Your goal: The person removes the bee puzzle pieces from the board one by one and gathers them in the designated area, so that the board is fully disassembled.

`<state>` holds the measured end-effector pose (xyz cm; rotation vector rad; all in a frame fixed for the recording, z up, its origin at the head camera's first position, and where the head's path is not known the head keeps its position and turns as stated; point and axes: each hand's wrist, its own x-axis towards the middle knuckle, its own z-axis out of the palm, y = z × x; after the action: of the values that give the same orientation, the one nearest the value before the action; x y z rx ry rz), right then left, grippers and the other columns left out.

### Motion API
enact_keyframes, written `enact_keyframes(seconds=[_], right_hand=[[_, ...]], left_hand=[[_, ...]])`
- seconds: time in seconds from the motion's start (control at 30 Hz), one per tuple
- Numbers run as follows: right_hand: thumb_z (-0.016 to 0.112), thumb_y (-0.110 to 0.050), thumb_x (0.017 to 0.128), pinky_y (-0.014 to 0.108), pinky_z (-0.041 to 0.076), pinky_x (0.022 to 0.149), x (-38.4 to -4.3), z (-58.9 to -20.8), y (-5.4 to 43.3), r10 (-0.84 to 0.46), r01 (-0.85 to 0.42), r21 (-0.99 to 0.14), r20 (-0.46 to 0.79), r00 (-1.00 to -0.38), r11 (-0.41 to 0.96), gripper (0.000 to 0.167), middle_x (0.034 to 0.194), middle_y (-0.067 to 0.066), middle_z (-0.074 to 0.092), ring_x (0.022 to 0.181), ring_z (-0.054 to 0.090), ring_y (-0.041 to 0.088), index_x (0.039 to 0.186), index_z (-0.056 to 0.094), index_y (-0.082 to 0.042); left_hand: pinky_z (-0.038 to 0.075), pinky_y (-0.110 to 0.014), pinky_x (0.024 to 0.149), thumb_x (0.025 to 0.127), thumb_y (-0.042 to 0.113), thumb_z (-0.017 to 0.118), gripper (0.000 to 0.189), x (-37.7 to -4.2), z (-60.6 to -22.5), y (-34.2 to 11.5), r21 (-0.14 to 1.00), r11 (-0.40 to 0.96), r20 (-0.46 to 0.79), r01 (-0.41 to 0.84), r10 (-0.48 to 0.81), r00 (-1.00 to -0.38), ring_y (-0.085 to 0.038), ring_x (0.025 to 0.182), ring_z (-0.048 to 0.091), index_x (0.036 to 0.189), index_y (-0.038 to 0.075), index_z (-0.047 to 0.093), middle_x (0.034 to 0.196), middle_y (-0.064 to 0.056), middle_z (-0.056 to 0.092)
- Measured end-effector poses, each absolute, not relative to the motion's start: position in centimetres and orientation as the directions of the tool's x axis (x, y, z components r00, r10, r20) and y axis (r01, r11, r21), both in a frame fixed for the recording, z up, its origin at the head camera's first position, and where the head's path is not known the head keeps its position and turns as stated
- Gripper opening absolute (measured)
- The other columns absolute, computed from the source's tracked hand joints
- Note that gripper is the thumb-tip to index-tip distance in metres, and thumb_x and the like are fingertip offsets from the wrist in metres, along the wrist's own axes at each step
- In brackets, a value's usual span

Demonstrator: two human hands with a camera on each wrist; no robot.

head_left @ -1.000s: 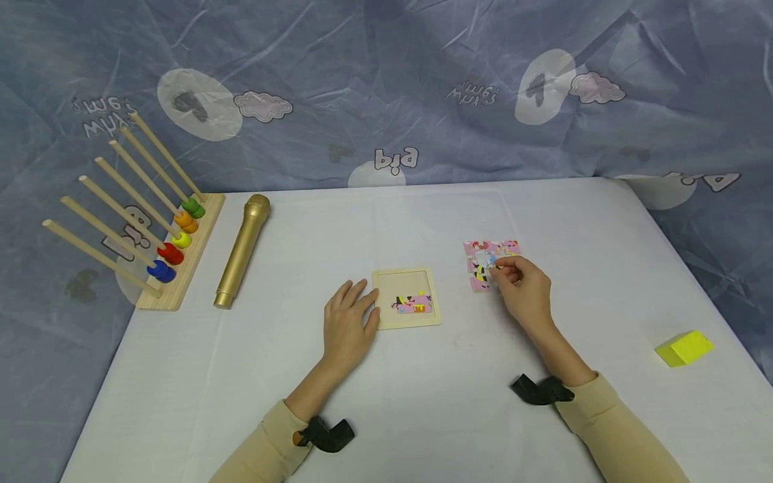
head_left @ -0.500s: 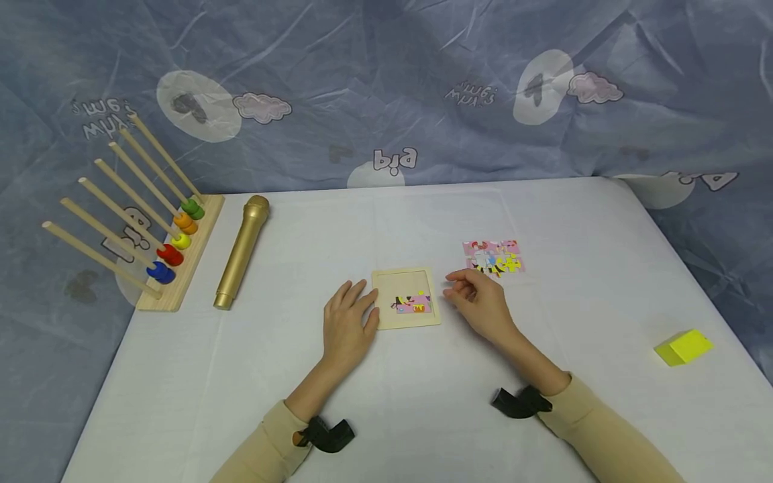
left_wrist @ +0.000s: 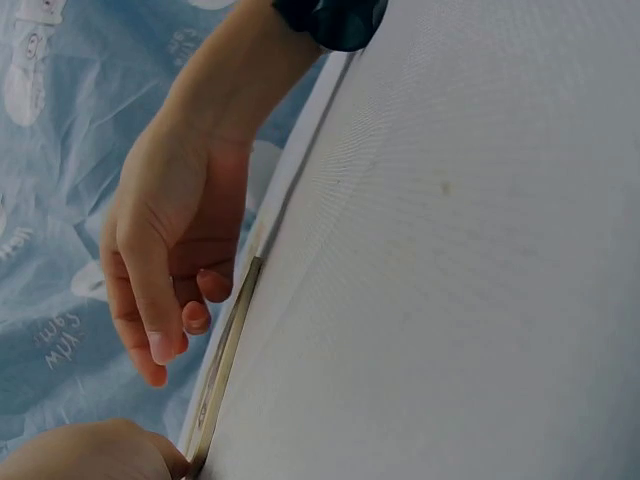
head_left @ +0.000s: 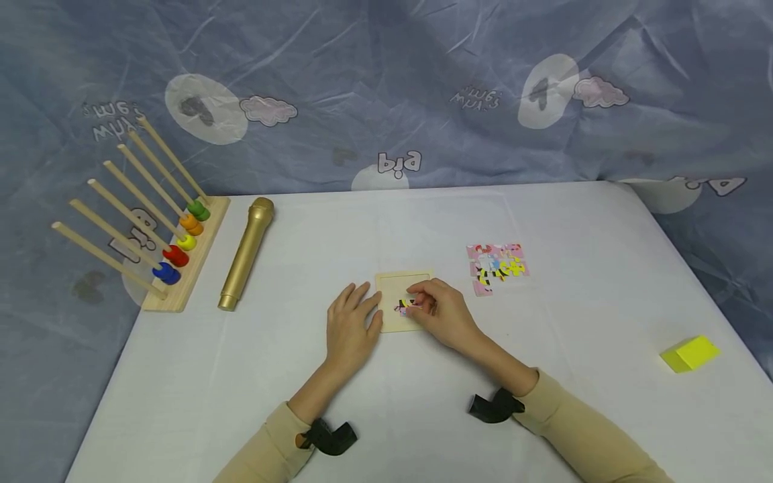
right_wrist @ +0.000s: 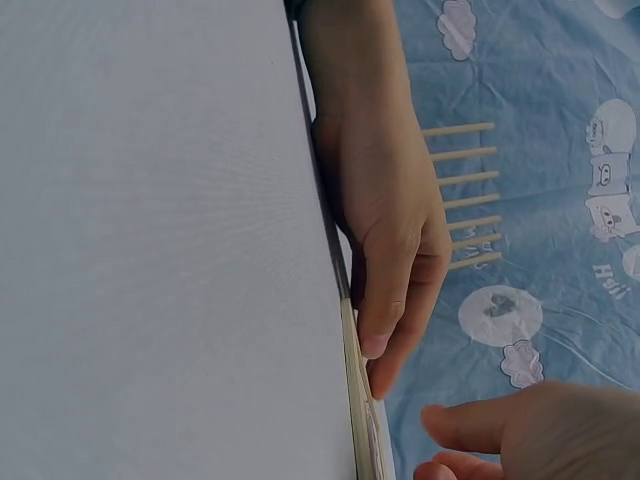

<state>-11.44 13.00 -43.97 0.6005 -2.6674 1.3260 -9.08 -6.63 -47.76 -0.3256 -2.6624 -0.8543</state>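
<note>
A shallow square wooden puzzle tray (head_left: 395, 324) lies flat in front of me, with pink, printed puzzle pieces (head_left: 403, 306) in its lower right part, partly covered by my right hand. My left hand (head_left: 350, 329) rests beside the tray, fingers spread, with index finger and thumb at its left edge. Over the tray's right side hovers my right hand (head_left: 445, 315); its thumb and index finger stand apart, and nothing shows between them in the right wrist view. Beyond it, a joined group of puzzle pieces (head_left: 498, 260) lies on the white table, one piece jutting out at its lower left.
At the left stands a wooden peg rack (head_left: 175, 292) with coloured beads on its tall rods. A gold microphone (head_left: 246, 255) lies beside it. A yellow block (head_left: 690, 353) sits near the table's right edge. Printed grey-blue cloth (head_left: 326, 67) hangs behind.
My right hand has left the joined puzzle pieces and moved left to above the tray, uncovering the group. The left hand has stayed at the tray's edge.
</note>
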Motion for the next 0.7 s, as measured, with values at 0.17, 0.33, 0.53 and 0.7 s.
enact_keyframes(seconds=[0.17, 0.33, 0.53, 0.7], right_hand=[[0.079, -0.001, 0.077, 0.019, 0.043, 0.057, -11.41, -43.99, 13.05, -0.301, -0.382, -0.74, 0.25, -0.92, 0.553, 0.028, 0.081, 0.007, 0.061, 0.065, 0.053, 0.012, 0.103, 0.069, 0.002], [0.079, -0.001, 0.076, 0.019, 0.044, 0.057, -11.4, -44.03, 13.11, -0.303, -0.375, -0.733, 0.238, -0.923, 0.567, 0.028, 0.081, 0.008, 0.061, 0.065, 0.054, 0.013, 0.102, 0.069, 0.002], [0.08, -0.002, 0.075, 0.019, 0.043, 0.058, -11.46, -44.37, 13.21, -0.31, -0.362, -0.695, 0.206, -0.928, 0.621, 0.025, 0.078, 0.005, 0.059, 0.065, 0.052, 0.011, 0.099, 0.07, 0.001], [0.081, -0.004, 0.075, 0.02, 0.043, 0.058, -11.63, -44.36, 13.19, -0.314, -0.357, -0.671, 0.19, -0.93, 0.651, 0.024, 0.077, 0.003, 0.057, 0.065, 0.05, 0.01, 0.096, 0.07, 0.0]], left_hand=[[0.034, -0.054, 0.109, 0.091, 0.02, 0.066, 0.031, -9.12, -47.85, -6.6, 0.52, 0.8, 0.355, 0.3, 0.117, -0.927, -0.034, 0.135, 0.045, 0.121, 0.011, 0.07, 0.137, -0.012, 0.059], [0.034, -0.054, 0.109, 0.091, 0.019, 0.066, 0.031, -9.08, -47.92, -6.62, 0.526, 0.796, 0.351, 0.301, 0.119, -0.929, -0.034, 0.135, 0.044, 0.121, 0.011, 0.07, 0.137, -0.012, 0.059], [0.034, -0.054, 0.109, 0.091, 0.019, 0.066, 0.031, -9.07, -47.87, -6.61, 0.526, 0.797, 0.348, 0.296, 0.116, -0.93, -0.034, 0.135, 0.044, 0.121, 0.011, 0.07, 0.138, -0.012, 0.059], [0.034, -0.054, 0.109, 0.09, 0.019, 0.066, 0.031, -9.16, -47.74, -6.58, 0.523, 0.799, 0.351, 0.296, 0.114, -0.929, -0.034, 0.135, 0.045, 0.121, 0.011, 0.07, 0.137, -0.012, 0.059]])
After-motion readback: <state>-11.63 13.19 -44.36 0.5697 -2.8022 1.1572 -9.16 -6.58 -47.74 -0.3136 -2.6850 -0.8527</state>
